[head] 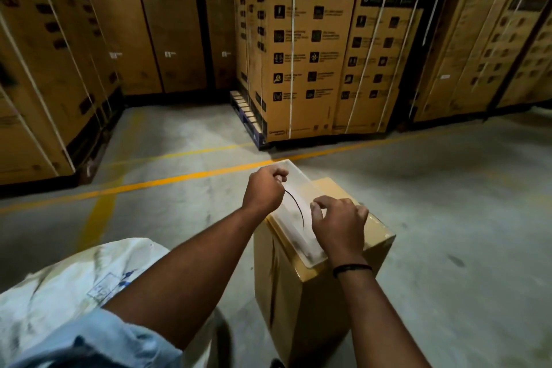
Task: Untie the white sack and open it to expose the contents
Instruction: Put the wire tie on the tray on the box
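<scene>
1. Lying at the near left on the grey concrete floor (448, 218), the soiled white woven sack (68, 284) is partly covered by the left forearm and a light blue sleeve (98, 340). Its neck and any knot are out of view.
2. Handling, as a judgement: the cloth looks soft and limp, slumping rather than standing, and probably bulky with its fill. It should not be fragile. The best hold is likely the gathered neck, one hand steadying the cloth while the other works the tie loose.
3. Neither hand is on the sack. The left hand (264, 190) has its fingers closed in a pinch on a thin dark curved strand (297, 203). The right hand (339, 224), with a black wristband (352, 268), has curled fingers just beside the strand's lower end. I cannot tell whether they grip it.
4. Both hands hover over a translucent plastic tray (294, 176) that lies on a tall brown cardboard box (301, 308), just right of the sack.
5. That box crowds the sack's right side, so spreading the mouth may need room towards the left.
6. Far off, strapped brown cartons (301, 48) stand beyond a yellow floor line (167, 181), well apart from the work.
</scene>
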`<state>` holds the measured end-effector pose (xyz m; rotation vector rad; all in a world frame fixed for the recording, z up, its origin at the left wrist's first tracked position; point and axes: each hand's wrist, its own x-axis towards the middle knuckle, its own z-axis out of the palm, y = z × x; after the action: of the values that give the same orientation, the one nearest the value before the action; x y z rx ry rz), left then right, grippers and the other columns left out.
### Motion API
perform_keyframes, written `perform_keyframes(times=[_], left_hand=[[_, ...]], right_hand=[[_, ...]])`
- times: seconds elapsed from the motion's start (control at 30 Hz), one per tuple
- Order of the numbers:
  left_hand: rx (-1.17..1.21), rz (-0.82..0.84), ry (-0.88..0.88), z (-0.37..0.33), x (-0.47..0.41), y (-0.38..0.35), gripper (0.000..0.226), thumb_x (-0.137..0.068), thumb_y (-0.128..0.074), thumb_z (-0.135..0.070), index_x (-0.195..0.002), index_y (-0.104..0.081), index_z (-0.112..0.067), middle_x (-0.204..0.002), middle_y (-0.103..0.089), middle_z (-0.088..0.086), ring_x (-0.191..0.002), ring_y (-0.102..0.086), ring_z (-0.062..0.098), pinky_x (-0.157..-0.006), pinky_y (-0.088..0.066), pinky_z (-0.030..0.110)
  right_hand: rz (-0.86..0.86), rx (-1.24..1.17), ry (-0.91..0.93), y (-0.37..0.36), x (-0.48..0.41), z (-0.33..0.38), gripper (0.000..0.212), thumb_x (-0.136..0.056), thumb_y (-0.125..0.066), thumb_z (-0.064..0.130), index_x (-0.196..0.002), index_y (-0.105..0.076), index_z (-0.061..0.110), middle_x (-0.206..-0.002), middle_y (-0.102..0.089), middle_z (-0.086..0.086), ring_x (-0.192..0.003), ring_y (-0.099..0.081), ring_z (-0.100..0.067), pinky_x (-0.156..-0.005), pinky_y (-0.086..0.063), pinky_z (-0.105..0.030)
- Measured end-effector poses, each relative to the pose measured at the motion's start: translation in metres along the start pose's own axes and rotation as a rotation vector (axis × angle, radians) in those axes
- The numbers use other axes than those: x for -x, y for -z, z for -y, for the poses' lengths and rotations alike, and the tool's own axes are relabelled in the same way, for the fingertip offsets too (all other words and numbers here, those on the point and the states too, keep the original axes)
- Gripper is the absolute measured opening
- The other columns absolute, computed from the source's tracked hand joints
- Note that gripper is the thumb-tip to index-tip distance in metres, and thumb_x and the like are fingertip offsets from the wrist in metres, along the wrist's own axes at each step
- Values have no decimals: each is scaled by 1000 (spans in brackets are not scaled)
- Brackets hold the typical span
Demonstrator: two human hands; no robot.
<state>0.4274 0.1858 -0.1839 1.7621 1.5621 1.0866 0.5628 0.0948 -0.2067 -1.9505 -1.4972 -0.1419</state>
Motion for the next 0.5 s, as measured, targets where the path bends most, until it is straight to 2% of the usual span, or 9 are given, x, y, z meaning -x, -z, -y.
perform_keyframes(times=[0.13, 0.3, 0.5], left_hand=[[-27, 9, -7, 3, 11, 12, 28, -98, -51, -8, -107, -76, -17, -103, -75, -2, -98, -66, 14, -83, -47, 21], [-38, 31, -48, 9, 41, 41, 22, -97, -57, -14, -104, -78, -19, -102, -76, -4, -97, -68, 11, -82, -48, 20], [-119, 22, -112, 46, 101, 125, 17, -93, -64, -17, -97, -79, -24, -89, -76, -12, -78, -63, -5, -67, -40, 1]], right_hand=[[18, -14, 67, 2, 8, 10, 22, -95, -57, 32, -108, -74, 27, -101, -74, 5, -101, -60, -17, -94, -33, -38], [22, -6, 195, 4, 24, 31, 19, -91, -59, 30, -99, -75, 24, -95, -74, 6, -98, -62, -18, -89, -32, -39], [34, 7, 508, -4, 60, 98, 15, -84, -58, 29, -89, -71, 25, -82, -70, 4, -89, -62, -23, -81, -36, -40]])
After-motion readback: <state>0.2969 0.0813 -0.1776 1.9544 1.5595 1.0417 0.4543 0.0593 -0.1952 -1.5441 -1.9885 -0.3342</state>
